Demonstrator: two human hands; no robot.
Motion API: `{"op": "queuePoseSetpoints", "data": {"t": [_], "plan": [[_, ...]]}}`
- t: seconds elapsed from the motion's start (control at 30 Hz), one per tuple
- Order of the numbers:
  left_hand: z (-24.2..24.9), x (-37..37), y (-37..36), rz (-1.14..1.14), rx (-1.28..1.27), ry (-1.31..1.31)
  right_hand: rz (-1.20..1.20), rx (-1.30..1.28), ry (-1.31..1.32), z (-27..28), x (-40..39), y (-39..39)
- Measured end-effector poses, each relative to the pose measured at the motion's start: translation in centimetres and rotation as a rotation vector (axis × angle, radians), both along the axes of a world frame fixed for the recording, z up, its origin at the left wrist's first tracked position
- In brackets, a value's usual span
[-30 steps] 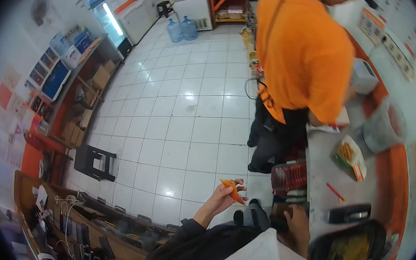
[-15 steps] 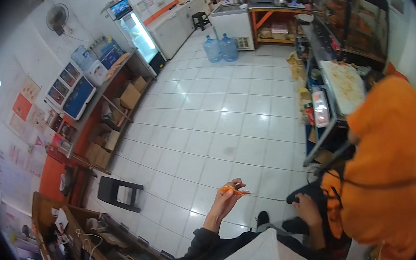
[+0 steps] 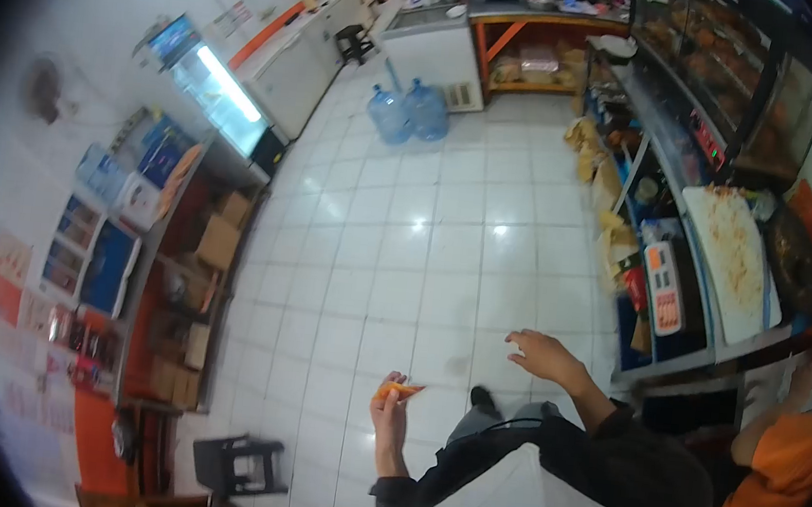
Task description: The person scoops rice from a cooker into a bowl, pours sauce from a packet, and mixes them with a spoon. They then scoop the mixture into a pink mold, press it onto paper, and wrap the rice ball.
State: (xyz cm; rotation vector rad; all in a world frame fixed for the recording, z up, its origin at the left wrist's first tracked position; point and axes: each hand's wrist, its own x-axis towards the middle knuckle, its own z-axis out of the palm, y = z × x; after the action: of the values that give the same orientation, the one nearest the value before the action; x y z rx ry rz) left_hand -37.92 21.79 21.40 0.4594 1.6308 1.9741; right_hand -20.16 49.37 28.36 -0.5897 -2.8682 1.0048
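Observation:
My left hand [image 3: 389, 413] is closed around a small orange folded piece [image 3: 400, 390] with a pointed, darker end. Its exact kind is too small to make out. Held low in front of my body, it sits above the white tiled floor [image 3: 393, 282]. Out ahead of me to the right, my right hand [image 3: 545, 355] has its fingers stretched and parted, with nothing in them. No object touches it; bare tiles show behind the fingers.
At right, a metal counter holds a white cutting board [image 3: 729, 265] with food scraps, below a glass food cabinet [image 3: 716, 78]. A person in orange [image 3: 780, 475] is close by. Two water jugs [image 3: 408, 115] stand ahead; a black stool [image 3: 239, 465] and shelves [image 3: 198, 282] are left.
My view has moved forward, nearer the counter. The person in orange has slipped toward the lower right edge. My right hand has risen and reached forward; my left still holds the orange piece.

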Motion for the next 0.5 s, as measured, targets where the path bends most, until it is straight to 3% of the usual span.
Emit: {"op": "queuePoseSetpoints", "data": {"t": [0.03,0.1,0.13,0.23,0.27,0.37,0.4,0.5], "plan": [[1.5,-3.3,3.9,-0.033,0.018,-0.014,-0.022,0.029,-0.018,-0.4,-1.3,2.4],[7.2,-7.6,11.8,-0.141,-0.180,0.117,-0.122,-0.029,-0.075,0.0,-1.7,7.2],[7.7,-9.6,15.6,-0.150,-0.132,0.146,-0.243,0.000,-0.097,-0.7,-1.3,9.8],[7.6,-16.4,26.6,-0.301,-0.052,0.275,-0.488,0.035,-0.165,-2.5,-0.3,16.7],[7.2,-18.4,30.4,-0.375,0.131,0.147,-0.577,0.046,-0.208,-2.9,-0.3,19.2],[7.7,-21.4,40.1,-0.335,-0.016,0.199,-0.724,0.014,-0.244,-4.1,-1.1,26.9],[5.2,-22.8,42.9,-0.307,0.006,0.214,-0.790,-0.076,-0.416,-5.9,-1.8,30.1],[5.7,-25.1,50.6,-0.272,0.007,0.142,-0.789,0.021,-0.469,-3.3,-7.5,38.2]]}}
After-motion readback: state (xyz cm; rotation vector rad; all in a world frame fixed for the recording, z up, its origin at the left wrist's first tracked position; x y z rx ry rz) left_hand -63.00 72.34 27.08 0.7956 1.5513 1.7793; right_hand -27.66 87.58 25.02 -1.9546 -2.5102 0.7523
